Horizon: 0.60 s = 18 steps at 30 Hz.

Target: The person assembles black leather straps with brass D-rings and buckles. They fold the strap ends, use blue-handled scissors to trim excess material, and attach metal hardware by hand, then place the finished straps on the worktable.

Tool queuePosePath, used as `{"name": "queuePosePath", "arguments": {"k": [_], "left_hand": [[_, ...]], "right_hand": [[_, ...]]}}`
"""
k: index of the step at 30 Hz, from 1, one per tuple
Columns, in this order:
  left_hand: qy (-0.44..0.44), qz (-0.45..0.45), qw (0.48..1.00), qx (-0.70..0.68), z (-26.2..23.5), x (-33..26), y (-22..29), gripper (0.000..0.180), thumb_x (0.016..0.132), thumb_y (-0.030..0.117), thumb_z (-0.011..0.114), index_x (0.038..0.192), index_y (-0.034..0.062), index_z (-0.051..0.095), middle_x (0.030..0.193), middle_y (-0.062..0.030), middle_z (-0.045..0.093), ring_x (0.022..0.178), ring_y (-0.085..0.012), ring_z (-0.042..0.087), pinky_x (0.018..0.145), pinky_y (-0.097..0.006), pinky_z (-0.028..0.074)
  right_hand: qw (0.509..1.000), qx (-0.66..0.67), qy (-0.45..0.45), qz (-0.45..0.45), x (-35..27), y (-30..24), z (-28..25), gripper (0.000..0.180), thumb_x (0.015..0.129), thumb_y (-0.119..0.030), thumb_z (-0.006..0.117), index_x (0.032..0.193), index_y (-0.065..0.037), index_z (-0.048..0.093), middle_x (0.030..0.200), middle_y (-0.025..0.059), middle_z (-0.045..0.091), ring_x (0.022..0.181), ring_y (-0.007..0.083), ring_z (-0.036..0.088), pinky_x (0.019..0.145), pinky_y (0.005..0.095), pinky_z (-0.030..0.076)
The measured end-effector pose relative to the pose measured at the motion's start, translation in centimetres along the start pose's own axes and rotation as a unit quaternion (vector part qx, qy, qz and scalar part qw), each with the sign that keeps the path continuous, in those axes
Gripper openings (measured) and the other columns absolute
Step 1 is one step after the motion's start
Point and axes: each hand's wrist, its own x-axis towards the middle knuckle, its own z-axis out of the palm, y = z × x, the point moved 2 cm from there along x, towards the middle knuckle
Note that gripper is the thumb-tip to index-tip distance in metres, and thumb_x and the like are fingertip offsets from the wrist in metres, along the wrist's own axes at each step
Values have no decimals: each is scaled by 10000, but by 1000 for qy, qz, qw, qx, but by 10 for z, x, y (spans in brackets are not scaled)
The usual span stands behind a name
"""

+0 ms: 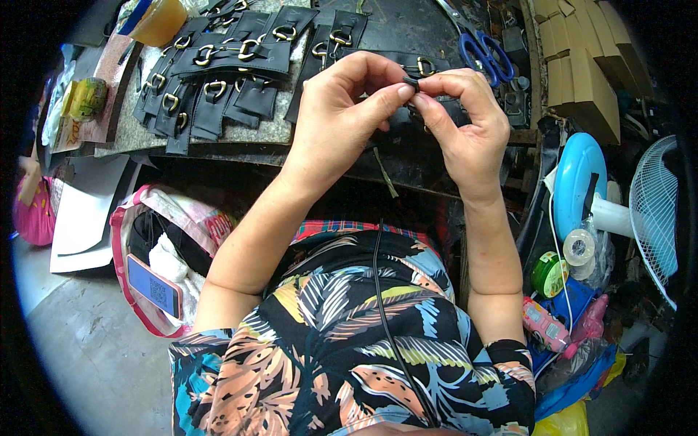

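Above the dark workbench, my left hand (336, 116) and my right hand (474, 120) meet, thumbs and index fingers pinched on a small black strap piece (412, 84). It looks like leather; my fingertips hide most of it. Beneath and behind my hands lies a black strap with a metal ring (424, 66). To the left, several black leather straps (231, 59) with gold-coloured D-shaped rings are piled in overlapping rows on a speckled stone slab (270, 131).
Blue-handled scissors (486, 59) lie beyond my right hand. Cardboard boxes (585, 94) are stacked at far right, above a blue and white fan (658, 211). A pink-edged bag (120, 280) holding a phone (154, 285) stands at left. An amber container (161, 23) sits at the far left.
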Motion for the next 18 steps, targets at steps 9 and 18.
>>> {"name": "queuePosePath", "arguments": {"k": [9, 18], "left_hand": [[-50, -96, 987, -119, -6, -7, -2, 178, 1003, 158, 713, 1063, -10, 700, 901, -78, 724, 703, -88, 649, 600, -230, 557], [-82, -55, 991, -92, 2, -5, -5, 183, 1004, 146, 707, 1088, -17, 698, 871, -41, 699, 717, -91, 650, 639, -248, 565]], "right_hand": [[999, -12, -10, -45, -2, -4, 0, 198, 747, 52, 807, 906, -35, 727, 889, 84, 721, 845, 265, 689, 759, 353, 545], [987, 84, -58, 123, -2, -13, -13, 87, 888, -21, 785, 957, 22, 755, 896, 65, 745, 807, 122, 686, 758, 262, 546]]}}
